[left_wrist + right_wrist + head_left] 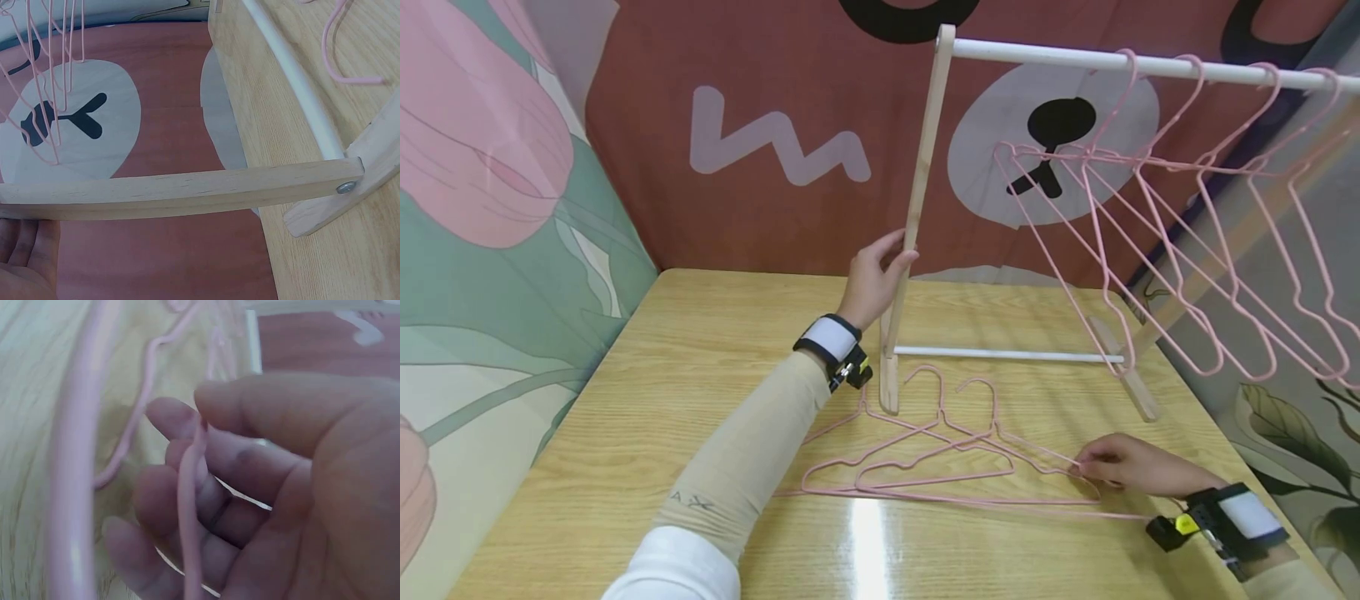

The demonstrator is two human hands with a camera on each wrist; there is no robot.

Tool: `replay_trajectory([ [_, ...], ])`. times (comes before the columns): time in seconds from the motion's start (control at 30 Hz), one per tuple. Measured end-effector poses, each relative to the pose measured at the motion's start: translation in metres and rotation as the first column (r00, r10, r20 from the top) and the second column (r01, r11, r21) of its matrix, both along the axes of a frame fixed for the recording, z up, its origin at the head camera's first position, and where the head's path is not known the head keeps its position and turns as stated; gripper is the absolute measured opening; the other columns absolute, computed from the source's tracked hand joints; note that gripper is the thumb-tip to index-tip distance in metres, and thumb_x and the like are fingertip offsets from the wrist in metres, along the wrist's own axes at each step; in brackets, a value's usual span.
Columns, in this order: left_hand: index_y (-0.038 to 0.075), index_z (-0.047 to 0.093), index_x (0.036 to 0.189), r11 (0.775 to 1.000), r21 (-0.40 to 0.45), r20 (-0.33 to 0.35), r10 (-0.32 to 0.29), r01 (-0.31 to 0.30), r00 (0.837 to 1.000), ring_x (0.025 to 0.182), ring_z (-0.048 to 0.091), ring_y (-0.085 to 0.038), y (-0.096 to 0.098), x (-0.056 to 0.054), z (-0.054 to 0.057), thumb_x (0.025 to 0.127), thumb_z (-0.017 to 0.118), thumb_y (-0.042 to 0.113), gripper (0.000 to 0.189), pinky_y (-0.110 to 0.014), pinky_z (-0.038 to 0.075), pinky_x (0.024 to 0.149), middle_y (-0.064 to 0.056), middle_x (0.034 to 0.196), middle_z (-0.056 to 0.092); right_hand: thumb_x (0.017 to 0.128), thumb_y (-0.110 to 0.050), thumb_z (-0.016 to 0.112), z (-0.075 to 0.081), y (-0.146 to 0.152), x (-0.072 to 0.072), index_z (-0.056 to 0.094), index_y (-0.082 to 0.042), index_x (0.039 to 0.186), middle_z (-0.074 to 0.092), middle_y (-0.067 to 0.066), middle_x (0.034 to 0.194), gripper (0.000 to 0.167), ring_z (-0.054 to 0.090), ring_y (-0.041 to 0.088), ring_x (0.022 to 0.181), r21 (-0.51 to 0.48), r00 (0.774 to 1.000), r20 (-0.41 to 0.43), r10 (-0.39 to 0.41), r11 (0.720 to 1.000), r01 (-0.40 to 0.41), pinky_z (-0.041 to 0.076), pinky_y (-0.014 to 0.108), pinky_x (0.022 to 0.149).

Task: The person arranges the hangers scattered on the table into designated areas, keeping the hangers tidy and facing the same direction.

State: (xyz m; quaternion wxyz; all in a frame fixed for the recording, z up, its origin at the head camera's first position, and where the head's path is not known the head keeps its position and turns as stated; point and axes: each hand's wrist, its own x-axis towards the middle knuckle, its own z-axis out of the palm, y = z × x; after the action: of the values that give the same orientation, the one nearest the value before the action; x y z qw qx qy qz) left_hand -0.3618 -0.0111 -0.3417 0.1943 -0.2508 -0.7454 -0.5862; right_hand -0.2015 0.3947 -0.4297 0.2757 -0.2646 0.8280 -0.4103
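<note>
My left hand [872, 285] grips the wooden upright [925, 150] of a clothes rack, thumb on one side and fingers on the other. In the left wrist view, only some fingers [28, 253] show beside that wooden bar. On the tabletop lie overlapping pink hangers in front of the rack. Near the right side, my right hand [1138, 468] pinches the shoulder of a pink hanger [1037, 450] between thumb and fingers. The right wrist view shows that hanger's thin pink rod [189, 506] running through the curled fingers, with another hanger's rod [75, 456] close to the camera.
Several pink hangers [1165, 225] hang from the rack's white top rail [1037, 55]. A lower white bar [1000, 355] joins the wooden feet [889, 385] on the wood-grain table [625, 400]. Patterned cloths [760, 225] stand behind and at the sides.
</note>
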Motion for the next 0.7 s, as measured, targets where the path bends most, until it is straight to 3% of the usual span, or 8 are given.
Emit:
replay_trajectory([
  [0.1, -0.001, 0.060, 0.139, 1.000, 0.004, -0.004, -0.003, 0.003, 1.000, 0.105, 0.070, -0.028, 0.000, 0.000, -0.001, 0.102, 0.063, 0.015, 0.041, -0.043, 0.057, 0.087, -0.018, 0.116, 0.072, 0.106, 0.002, 0.044, 0.002, 0.007, -0.002, 0.067, 0.008, 0.115, 0.053, 0.023, 0.079, 0.026, 0.050, 0.027, 0.065, -0.094, 0.995, 0.078, 0.061, 0.994, -0.054, 0.048, 0.033, 0.056],
  [0.23, 0.000, 0.060, 0.139, 1.000, 0.000, -0.007, 0.003, -0.003, 1.000, 0.104, 0.070, -0.027, 0.000, 0.000, 0.000, 0.102, 0.064, 0.016, 0.041, -0.041, 0.057, 0.087, -0.017, 0.116, 0.073, 0.105, 0.005, 0.040, 0.005, 0.016, -0.004, 0.059, 0.013, 0.127, 0.064, 0.019, 0.100, 0.030, 0.060, 0.017, 0.084, -0.179, 0.978, 0.181, 0.105, 0.981, -0.072, 0.057, 0.033, 0.073],
  [0.3, 0.000, 0.060, 0.139, 1.000, -0.003, -0.007, 0.003, -0.003, 1.000, 0.104, 0.070, -0.027, 0.000, 0.000, 0.000, 0.102, 0.063, 0.016, 0.041, -0.040, 0.057, 0.087, -0.017, 0.116, 0.073, 0.105, 0.006, 0.038, 0.006, 0.019, -0.004, 0.052, 0.016, 0.133, 0.066, 0.019, 0.114, 0.033, 0.062, 0.014, 0.095, -0.239, 0.962, 0.238, 0.136, 0.968, -0.077, 0.057, 0.034, 0.079],
  [0.43, 0.000, 0.060, 0.139, 1.000, 0.002, -0.008, -0.003, 0.003, 1.000, 0.105, 0.069, -0.029, 0.001, -0.001, 0.000, 0.102, 0.063, 0.016, 0.040, -0.040, 0.057, 0.088, -0.018, 0.116, 0.072, 0.105, 0.008, 0.032, 0.005, 0.024, -0.004, 0.037, 0.021, 0.140, 0.059, 0.027, 0.131, 0.037, 0.067, 0.025, 0.106, -0.369, 0.908, 0.348, 0.235, 0.924, -0.098, 0.058, 0.039, 0.088],
  [0.57, -0.001, 0.061, 0.138, 1.000, 0.005, -0.013, -0.003, 0.003, 1.000, 0.105, 0.069, -0.030, 0.001, -0.002, -0.002, 0.102, 0.063, 0.015, 0.040, -0.039, 0.057, 0.087, -0.018, 0.115, 0.072, 0.106, 0.010, 0.024, 0.002, 0.026, -0.003, 0.028, 0.014, 0.149, 0.052, 0.031, 0.140, 0.044, 0.065, 0.037, 0.115, -0.440, 0.860, 0.400, 0.316, 0.890, -0.122, 0.057, 0.048, 0.091],
  [0.7, 0.000, 0.061, 0.138, 1.000, -0.005, -0.011, 0.007, -0.007, 1.000, 0.101, 0.070, -0.028, 0.000, -0.001, -0.001, 0.102, 0.064, 0.016, 0.040, -0.036, 0.057, 0.084, -0.017, 0.112, 0.073, 0.107, 0.008, 0.019, 0.002, 0.028, -0.002, 0.025, 0.000, 0.157, 0.048, 0.028, 0.147, 0.051, 0.063, 0.045, 0.116, -0.452, 0.848, 0.404, 0.342, 0.881, -0.140, 0.056, 0.053, 0.089],
])
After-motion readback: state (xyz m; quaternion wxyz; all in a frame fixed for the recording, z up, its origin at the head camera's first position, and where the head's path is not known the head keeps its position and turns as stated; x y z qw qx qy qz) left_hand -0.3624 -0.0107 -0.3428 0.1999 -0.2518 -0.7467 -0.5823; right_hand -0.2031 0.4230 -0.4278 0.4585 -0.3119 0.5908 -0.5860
